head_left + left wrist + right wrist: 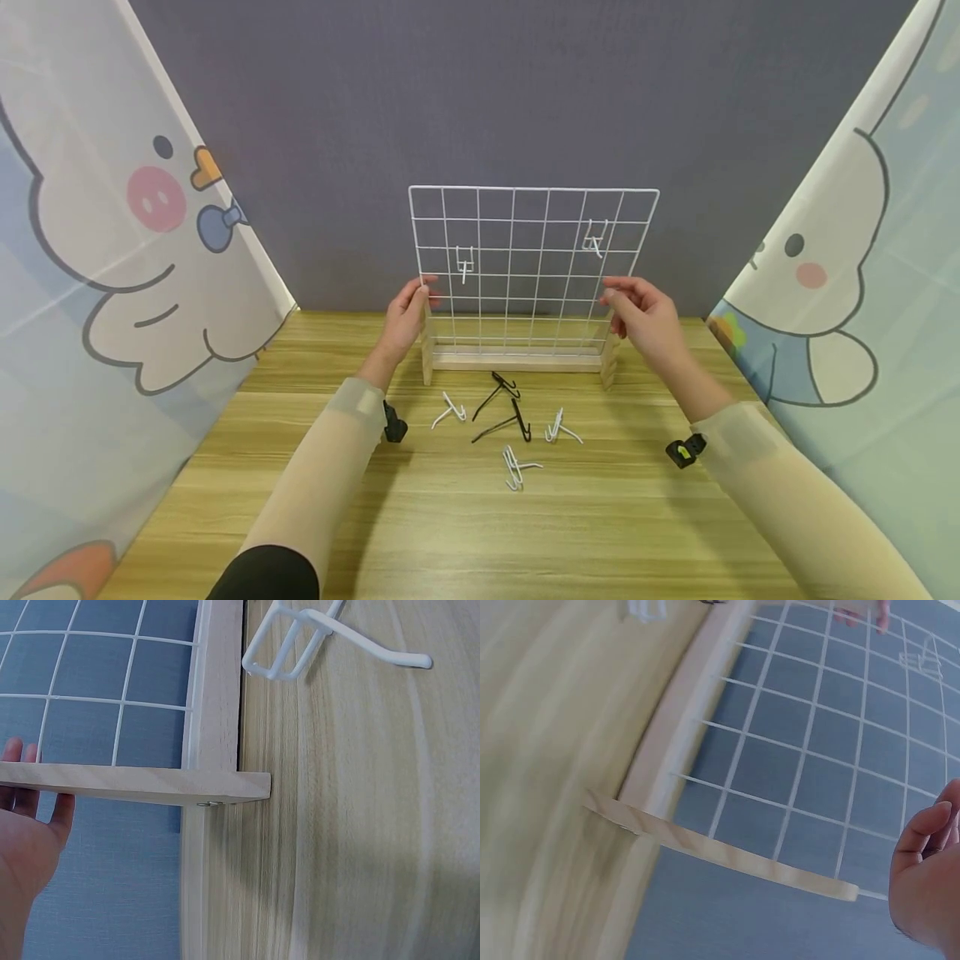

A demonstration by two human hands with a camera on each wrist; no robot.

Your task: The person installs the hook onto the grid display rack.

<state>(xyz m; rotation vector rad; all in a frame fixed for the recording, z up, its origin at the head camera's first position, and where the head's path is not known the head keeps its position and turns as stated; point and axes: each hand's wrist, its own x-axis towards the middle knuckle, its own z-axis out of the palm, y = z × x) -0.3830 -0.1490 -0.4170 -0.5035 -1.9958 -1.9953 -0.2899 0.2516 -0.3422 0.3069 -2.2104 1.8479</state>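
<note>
A white wire grid (530, 262) stands upright in a wooden stand, whose base bar (517, 361) runs along the bottom. My left hand (406, 315) holds the left wooden post (142, 780), thumb on one side and fingertips showing past the other. At the opposite side, my right hand (651, 321) is by the grid's right edge, beyond the end of the right post (727, 855); its fingers are loosely bent with no object showing in them. Two white hooks hang on the grid, one at left (465, 267) and one at upper right (595, 240).
In front of the stand lie two black hooks (517, 421) and three white hooks (516, 468) on the wood-grain table (480, 542). A dark grey panel (525, 100) rises behind the grid. Cartoon-print cloths (112, 208) flank both sides.
</note>
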